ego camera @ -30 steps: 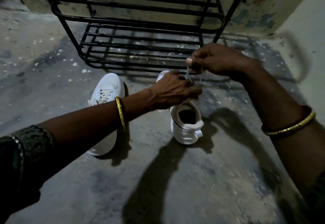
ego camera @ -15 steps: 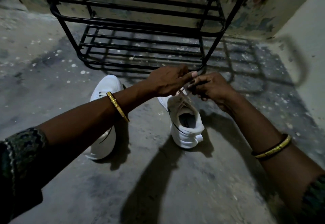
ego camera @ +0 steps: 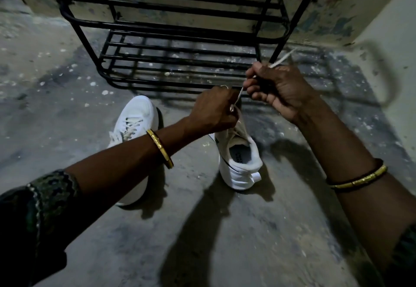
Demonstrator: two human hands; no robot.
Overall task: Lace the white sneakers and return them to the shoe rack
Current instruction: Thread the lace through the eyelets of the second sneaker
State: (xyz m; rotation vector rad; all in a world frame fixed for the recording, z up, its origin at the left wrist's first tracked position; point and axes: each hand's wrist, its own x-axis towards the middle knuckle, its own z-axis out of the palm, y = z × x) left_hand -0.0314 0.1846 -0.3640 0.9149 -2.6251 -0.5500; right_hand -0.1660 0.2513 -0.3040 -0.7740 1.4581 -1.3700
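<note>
The lace [ego camera: 281, 59] is thin, soft and very light. It has no stiffness of its own, so it goes only where it is pulled, and it may slip between the fingers if it is taken too loosely. The best place to take it is near the tip, where it is probably firmer and can be pushed through an eyelet.

It runs taut from the front of the unfinished sneaker [ego camera: 239, 178] up to the right hand [ego camera: 279, 88], and its free end sticks out above the fist. The grip of the right hand is closed tightly around the lace. The left hand [ego camera: 213, 112] is over the tongue area of this sneaker, and its grip seems to pinch the same lace close to the eyelets. The hand covers this place, so I cannot tell which eyelet is in work.

The sneaker stands on the floor [ego camera: 202, 241] with its heel toward the person. It looks light, with a soft padded collar, and it could tip when the lace is pulled, so it is sensible to hold it down at the upper. For carrying, the heel or the collar is a good place.

The second sneaker [ego camera: 137, 109] lies near it, partly under the left forearm, with its laces already crossed. Beyond both toes stands the black metal shoe rack [ego camera: 180, 30], close to the wall [ego camera: 382, 28].
</note>
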